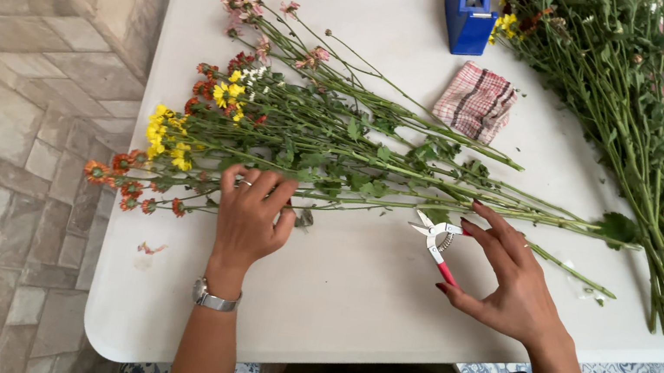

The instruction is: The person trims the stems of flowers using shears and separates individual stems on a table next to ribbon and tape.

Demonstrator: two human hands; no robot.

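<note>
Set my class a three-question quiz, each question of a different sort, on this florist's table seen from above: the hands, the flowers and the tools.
1. True or false: the left hand rests on the flower stems.
2. Which tool does the right hand touch? A) blue tape dispenser B) red-handled snips C) checked cloth
3. Fill in: the second bunch of stems lies at the table's ____ edge in the picture.

Key
1. True; its fingers lie on the stems near the blooms.
2. B; the fingers close around the snips lying on the table.
3. Right.
</note>
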